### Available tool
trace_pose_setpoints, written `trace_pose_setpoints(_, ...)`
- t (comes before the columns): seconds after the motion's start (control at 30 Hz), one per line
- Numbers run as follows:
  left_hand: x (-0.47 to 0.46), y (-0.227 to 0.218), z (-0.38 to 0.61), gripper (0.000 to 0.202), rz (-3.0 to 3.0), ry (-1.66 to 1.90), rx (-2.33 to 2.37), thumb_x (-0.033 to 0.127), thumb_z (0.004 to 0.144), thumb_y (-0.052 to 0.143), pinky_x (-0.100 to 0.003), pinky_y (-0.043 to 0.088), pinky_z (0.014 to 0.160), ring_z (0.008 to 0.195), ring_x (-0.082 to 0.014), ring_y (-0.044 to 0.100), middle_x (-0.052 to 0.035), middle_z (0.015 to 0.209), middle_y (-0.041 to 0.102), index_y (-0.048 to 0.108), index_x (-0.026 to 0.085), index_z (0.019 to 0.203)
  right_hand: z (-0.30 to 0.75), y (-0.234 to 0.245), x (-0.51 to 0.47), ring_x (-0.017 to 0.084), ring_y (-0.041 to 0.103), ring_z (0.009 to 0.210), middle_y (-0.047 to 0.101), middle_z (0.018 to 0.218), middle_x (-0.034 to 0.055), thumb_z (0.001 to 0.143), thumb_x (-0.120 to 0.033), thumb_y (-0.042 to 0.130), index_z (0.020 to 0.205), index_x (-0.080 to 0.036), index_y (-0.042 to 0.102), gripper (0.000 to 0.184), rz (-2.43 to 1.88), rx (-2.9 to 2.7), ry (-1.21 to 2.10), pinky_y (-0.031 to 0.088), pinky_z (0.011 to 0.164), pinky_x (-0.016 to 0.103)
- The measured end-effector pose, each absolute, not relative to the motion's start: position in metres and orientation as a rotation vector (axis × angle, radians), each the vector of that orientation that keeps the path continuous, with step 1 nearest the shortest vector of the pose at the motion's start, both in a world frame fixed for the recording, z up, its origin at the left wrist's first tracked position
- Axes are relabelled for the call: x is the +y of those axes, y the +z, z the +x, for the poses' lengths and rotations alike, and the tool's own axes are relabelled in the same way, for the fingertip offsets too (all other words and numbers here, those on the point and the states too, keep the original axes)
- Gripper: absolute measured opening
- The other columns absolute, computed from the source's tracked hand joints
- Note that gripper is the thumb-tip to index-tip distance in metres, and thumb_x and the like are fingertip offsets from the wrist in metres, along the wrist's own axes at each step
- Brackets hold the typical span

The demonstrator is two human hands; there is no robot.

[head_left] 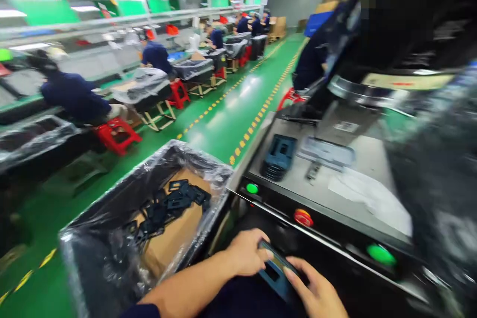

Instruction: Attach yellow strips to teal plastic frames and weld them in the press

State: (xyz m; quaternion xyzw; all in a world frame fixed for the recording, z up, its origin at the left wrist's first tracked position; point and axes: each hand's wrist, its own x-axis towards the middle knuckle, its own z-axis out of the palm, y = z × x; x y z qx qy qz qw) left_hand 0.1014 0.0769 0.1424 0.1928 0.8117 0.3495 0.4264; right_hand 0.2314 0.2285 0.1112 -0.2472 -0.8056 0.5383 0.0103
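Note:
Between my two hands is a dark blue-grey plastic housing part (276, 278) with a rectangular cut-out, tilted over my lap. My left hand (249, 252) grips its far upper end with the fingers curled. My right hand (315, 285) pinches its right edge, thumb on top. A stack of similar dark plastic parts (279, 155) sits on the machine's grey work surface (257, 161). Beside the stack lie a pale grey plastic tray-like piece (327, 152) and a small metal-looking piece (313, 171). Motion blur softens the details.
A plastic-lined bin (93, 218) at my left holds cardboard and several dark parts (179, 198). The machine's front edge carries green buttons (380, 254) and a red button (303, 217). A white cloth or sheet (372, 198) lies at right. Several people sit along the far line.

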Motion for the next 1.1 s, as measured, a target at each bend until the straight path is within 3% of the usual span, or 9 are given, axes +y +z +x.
trace_pose_setpoints(0.07,0.078,0.143,0.107,0.058,0.561,0.890,2.124,0.037,0.081,0.055,-0.040,0.042,0.102,0.114,-0.0233,0.056,-0.0096,0.129,0.057,0.039,0.022,0.134,0.230,0.120,0.220,0.027,0.066,0.090,0.071,0.094,0.0086,0.076,-0.066,0.053,0.094,-0.022,0.073,0.052,-0.789,-2.412,1.729,0.053,0.083,0.036)
trace_pose_setpoints(0.17,0.083,0.143,0.114,0.093,0.720,0.857,2.368,0.048,0.067,0.072,-0.039,0.029,0.113,0.135,-0.0274,0.036,-0.0138,0.145,0.039,0.027,0.017,0.142,0.229,0.123,0.209,0.026,0.063,0.097,0.070,0.103,0.0094,0.085,-0.063,0.046,0.105,-0.020,0.070,0.053,-0.850,-2.222,1.800,0.049,0.088,0.037)
trace_pose_setpoints(0.23,0.086,0.143,0.115,0.096,0.784,0.839,2.454,0.050,0.063,0.074,-0.040,0.034,0.110,0.132,-0.0285,0.040,-0.0135,0.140,0.043,0.031,0.017,0.141,0.230,0.122,0.204,0.025,0.062,0.097,0.069,0.104,0.0083,0.087,-0.062,0.045,0.106,-0.020,0.069,0.051,-0.880,-2.112,1.859,0.047,0.089,0.037)
trace_pose_setpoints(0.43,0.085,0.142,0.103,0.042,0.631,1.082,2.115,0.044,0.083,0.052,-0.037,0.051,0.085,0.091,-0.0212,0.064,-0.0060,0.110,0.066,0.057,0.021,0.118,0.245,0.123,0.207,0.019,0.058,0.078,0.068,0.086,0.0047,0.081,-0.063,0.057,0.097,-0.018,0.069,0.050,-1.001,-1.786,2.126,0.045,0.073,0.031)
trace_pose_setpoints(0.53,0.083,0.141,0.099,0.049,0.365,1.273,1.820,0.050,0.082,0.052,-0.032,0.053,0.062,0.069,-0.0180,0.064,-0.0079,0.102,0.067,0.057,0.017,0.118,0.248,0.126,0.212,0.015,0.054,0.070,0.065,0.079,0.0022,0.075,-0.062,0.065,0.094,-0.017,0.069,0.049,-1.054,-1.600,2.265,0.041,0.068,0.027)
trace_pose_setpoints(0.7,0.081,0.141,0.098,0.057,0.142,1.429,1.608,0.054,0.072,0.067,-0.031,0.052,0.058,0.064,-0.0164,0.062,-0.0108,0.102,0.067,0.060,0.013,0.112,0.249,0.127,0.214,0.013,0.050,0.065,0.061,0.073,0.0007,0.077,-0.059,0.064,0.094,-0.017,0.068,0.046,-1.065,-1.575,2.313,0.040,0.066,0.027)
trace_pose_setpoints(0.87,0.080,0.145,0.097,0.059,0.051,1.487,1.545,0.052,0.068,0.074,-0.029,0.053,0.061,0.067,-0.0165,0.062,-0.0083,0.098,0.068,0.062,0.014,0.111,0.259,0.138,0.223,0.020,0.058,0.092,0.063,0.101,0.0074,0.083,-0.051,0.059,0.109,-0.018,0.065,0.042,-0.833,-2.160,1.803,0.045,0.086,0.036)
trace_pose_setpoints(1.0,0.077,0.142,0.093,0.071,-0.103,1.524,1.518,0.053,0.055,0.082,-0.026,0.054,0.066,0.080,-0.0191,0.065,-0.0064,0.105,0.068,0.063,0.017,0.113,0.275,0.160,0.235,0.026,0.047,0.121,0.046,0.134,0.0155,0.069,-0.052,0.074,0.135,-0.016,0.048,0.079,-0.298,-2.612,1.316,0.040,0.103,0.038)
trace_pose_setpoints(1.1,0.080,0.129,0.088,0.088,-0.218,1.438,1.430,0.055,0.045,0.086,-0.026,0.056,0.068,0.083,-0.0225,0.066,-0.0059,0.096,0.071,0.059,0.018,0.120,0.282,0.170,0.242,0.027,0.046,0.122,0.042,0.139,0.0149,0.070,-0.055,0.073,0.139,-0.019,0.044,0.083,-0.167,-2.817,1.003,0.041,0.103,0.038)
